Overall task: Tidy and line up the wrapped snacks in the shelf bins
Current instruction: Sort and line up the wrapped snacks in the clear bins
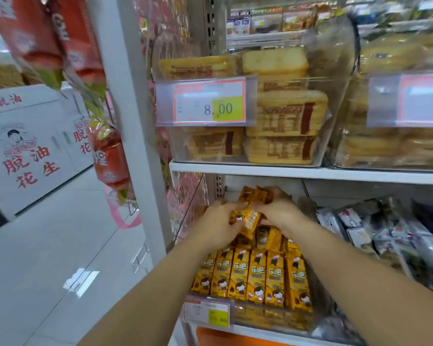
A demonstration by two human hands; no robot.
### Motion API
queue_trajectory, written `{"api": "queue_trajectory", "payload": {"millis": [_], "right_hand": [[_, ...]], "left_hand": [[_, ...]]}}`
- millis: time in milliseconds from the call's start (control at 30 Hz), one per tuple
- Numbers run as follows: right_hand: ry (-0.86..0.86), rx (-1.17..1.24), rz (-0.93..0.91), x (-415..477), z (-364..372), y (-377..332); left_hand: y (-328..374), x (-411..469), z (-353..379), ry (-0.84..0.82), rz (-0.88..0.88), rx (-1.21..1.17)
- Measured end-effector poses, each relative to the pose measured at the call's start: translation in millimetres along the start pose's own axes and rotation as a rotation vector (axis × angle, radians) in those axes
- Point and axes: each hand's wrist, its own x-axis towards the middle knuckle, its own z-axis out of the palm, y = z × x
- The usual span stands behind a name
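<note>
Both hands are on a handful of yellow snack packets [248, 218], held up over the back of the lower clear bin [260, 314], just under the shelf board [310, 171]. The left hand [219, 221] curls round the bundle from one side, and the right hand [280, 216] has fingers wrapped over the top from the other. A few packets fan out loose behind the knuckles.

The danger, as I read it: glossy wrappers squeezed edge to edge can squirt out of the grip and drop onto the front row [255, 278], which stands upright and neat, shoulder to shoulder (one knock there could well topple several). Headroom under the shelf looks tight too, so lifting high could snag the loose ones.

Just right of the bin, dark-wrapped snacks [385, 233] lie in a jumble. A price tag [206, 313] hangs on the bin's front. Above, packed toast slices [285, 113] are stacked in another clear bin. Left of the white upright [135, 121], red bags [108, 158] hang by the aisle, with a shiny pale floor [48, 245] and white cartons [23, 146] printed in red beyond.
</note>
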Motion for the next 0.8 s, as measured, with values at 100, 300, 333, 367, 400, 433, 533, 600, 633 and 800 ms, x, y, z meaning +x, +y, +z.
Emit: {"api": "queue_trajectory", "payload": {"millis": [100, 300, 333, 367, 400, 433, 533, 600, 633, 800], "right_hand": [[-0.009, -0.135, -0.010, 6.3, 6.4, 7.5], [0.150, -0.370, -0.332, -4.2, 3.0, 1.4], [0.142, -0.448, -0.392, -8.1, 2.8, 1.5], [0.092, -0.554, -0.419, -10.6, 3.9, 3.3], [0.000, -0.639, -0.409, -11.7, 4.6, 7.0], [-0.115, -0.702, -0.362, -11.4, 5.3, 11.5], [-0.254, -0.739, -0.256, -5.9, 2.9, 20.0], [-0.233, -0.624, -0.195, -5.3, -1.7, 16.3], [-0.233, -0.560, -0.169, -5.6, -2.7, 14.3], [-0.143, -0.345, -0.075, -7.4, 6.0, 15.2]], "left_hand": [[-9.9, 1.0, 2.3, -0.162, -0.011, 0.202], [-19.4, -1.8, 0.7, -0.106, 0.009, 0.263], [-19.8, -1.8, 0.7, -0.115, 0.019, 0.243], [-19.8, -2.2, 0.5, -0.124, 0.032, 0.235], [-20.0, -2.4, 0.4, -0.131, 0.040, 0.234], [-20.3, -2.7, -0.1, -0.136, 0.045, 0.234], [-20.3, -4.2, -2.0, -0.139, 0.045, 0.230], [-20.2, -6.3, -2.2, -0.139, 0.043, 0.230], [-20.4, -7.2, -1.9, -0.137, 0.044, 0.231], [-21.4, -9.5, -1.1, -0.149, 0.036, 0.223]]}}
